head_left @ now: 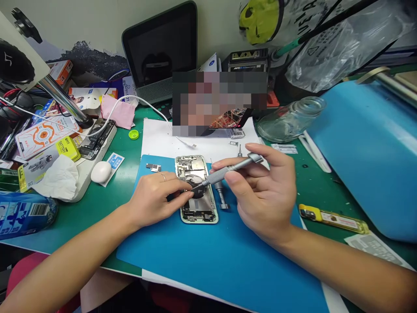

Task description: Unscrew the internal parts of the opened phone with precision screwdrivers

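An opened phone (198, 208) lies upright to my view on the blue mat (208, 265), its inner parts exposed. My right hand (263, 187) holds a grey metal screwdriver (218, 175) slanting down to the left, its tip over the round black part (197, 189) of the phone. The fingertips of my left hand (163, 193) are pinched by that tip at the phone's left side; what they grip is too small to make out. Just right of the phone a second metal screwdriver (222, 196) rests on the mat. A small metal part (153, 167) lies above my left hand.
White paper (156, 139) with a cable end (192, 146) lies behind the mat. A glass jar (286, 119) and yellow cutter (334, 218) are at right. At left are a white mouse-like object (101, 172), another opened phone (97, 139) and crumpled tissue (60, 177).
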Demonstrator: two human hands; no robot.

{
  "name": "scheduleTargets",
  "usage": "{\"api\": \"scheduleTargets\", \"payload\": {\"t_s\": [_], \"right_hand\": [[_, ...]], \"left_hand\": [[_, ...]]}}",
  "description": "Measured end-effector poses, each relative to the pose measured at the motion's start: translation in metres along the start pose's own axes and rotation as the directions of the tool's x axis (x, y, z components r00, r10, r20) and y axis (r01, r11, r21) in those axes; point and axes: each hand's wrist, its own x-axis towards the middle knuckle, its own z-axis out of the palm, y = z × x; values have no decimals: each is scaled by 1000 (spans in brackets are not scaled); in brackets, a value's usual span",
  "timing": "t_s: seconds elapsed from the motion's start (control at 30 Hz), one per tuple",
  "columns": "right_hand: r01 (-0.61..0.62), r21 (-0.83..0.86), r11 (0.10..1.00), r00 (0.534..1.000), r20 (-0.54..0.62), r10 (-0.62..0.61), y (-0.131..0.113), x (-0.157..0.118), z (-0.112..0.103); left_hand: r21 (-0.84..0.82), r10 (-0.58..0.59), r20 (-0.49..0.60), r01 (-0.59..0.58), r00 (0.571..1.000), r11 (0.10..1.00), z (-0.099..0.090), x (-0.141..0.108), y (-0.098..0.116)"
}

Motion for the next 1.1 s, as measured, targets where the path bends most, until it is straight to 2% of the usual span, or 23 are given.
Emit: {"api": "scheduleTargets", "payload": {"t_s": [0.6, 0.83, 1.1], "right_hand": [[23, 30, 999, 999, 45, -24, 2, -1, -1], [35, 21, 999, 996, 81, -37, 1, -1, -1], [29, 25, 999, 993, 113, -32, 1, -2, -1]], "left_hand": [[-3, 39, 6, -39, 999, 999, 1, 0, 1], [-5, 6, 36, -6, 999, 1000, 0, 0, 2], [-36, 17, -14, -17, 1000, 999, -1, 2, 3]]}}
